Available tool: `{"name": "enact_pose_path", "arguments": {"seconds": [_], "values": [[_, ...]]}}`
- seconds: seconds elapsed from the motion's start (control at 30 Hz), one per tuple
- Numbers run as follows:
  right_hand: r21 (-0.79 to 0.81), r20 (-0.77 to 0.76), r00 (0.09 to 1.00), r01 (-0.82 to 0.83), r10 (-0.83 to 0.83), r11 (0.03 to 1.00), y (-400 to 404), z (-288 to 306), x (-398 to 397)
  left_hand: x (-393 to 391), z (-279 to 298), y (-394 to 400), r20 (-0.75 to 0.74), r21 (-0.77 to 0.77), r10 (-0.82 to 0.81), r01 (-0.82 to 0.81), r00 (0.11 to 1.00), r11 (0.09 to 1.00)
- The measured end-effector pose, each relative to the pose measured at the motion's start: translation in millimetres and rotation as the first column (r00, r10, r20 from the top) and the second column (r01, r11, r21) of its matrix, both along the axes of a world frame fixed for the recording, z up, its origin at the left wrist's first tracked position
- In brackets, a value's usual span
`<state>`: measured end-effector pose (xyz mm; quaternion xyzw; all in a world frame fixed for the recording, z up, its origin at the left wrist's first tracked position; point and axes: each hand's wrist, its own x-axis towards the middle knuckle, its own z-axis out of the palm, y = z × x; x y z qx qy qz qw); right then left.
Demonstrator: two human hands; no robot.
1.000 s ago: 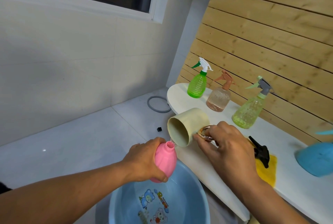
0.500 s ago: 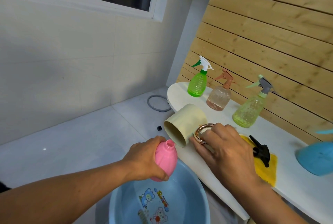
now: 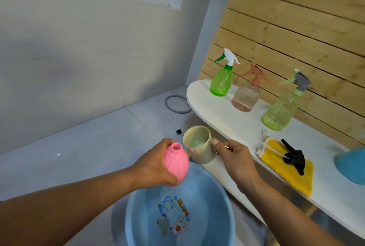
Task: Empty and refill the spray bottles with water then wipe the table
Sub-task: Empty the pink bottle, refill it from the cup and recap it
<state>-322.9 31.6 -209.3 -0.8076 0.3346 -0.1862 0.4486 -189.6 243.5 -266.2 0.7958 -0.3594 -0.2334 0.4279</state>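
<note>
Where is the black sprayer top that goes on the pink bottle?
The black sprayer top lies on the yellow cloth on the white table, right of the person's right hand and in front of the pale green spray bottle.

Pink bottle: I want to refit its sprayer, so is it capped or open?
Open: the pink bottle shows a bare neck, gripped by the left hand.

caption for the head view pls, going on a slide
Left hand holds an uncapped pink bottle over a blue basin; right hand holds a beige cup beside it.
</note>
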Motion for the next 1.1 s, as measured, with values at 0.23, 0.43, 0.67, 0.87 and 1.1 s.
{"name": "enact_pose_path", "arguments": {"seconds": [0.23,0.43,0.67,0.87,1.1], "values": [[0.178,-0.280,0.955,-0.053,0.103,0.983,-12,-81,14,9,-6,4,-0.080,-0.028,0.071,-0.074,0.994,0.997],[0.001,-0.552,0.813,-0.223,0.186,0.975,-26,-157,11,15,-9,0,-0.100,-0.036,0.090,-0.094,0.991,0.995],[-0.260,-0.751,0.644,-0.491,0.145,0.832,-27,-213,-2,19,-6,-7,-0.072,-0.011,0.072,-0.073,0.995,0.997],[-0.216,-0.863,0.481,-0.626,0.153,0.750,-13,-240,8,23,-4,-9,0.020,0.035,0.042,-0.043,0.999,0.998],[-0.083,-0.746,0.622,-0.440,0.236,0.894,10,-239,30,28,-8,-5,0.055,0.067,0.020,-0.023,0.998,0.997]]}}
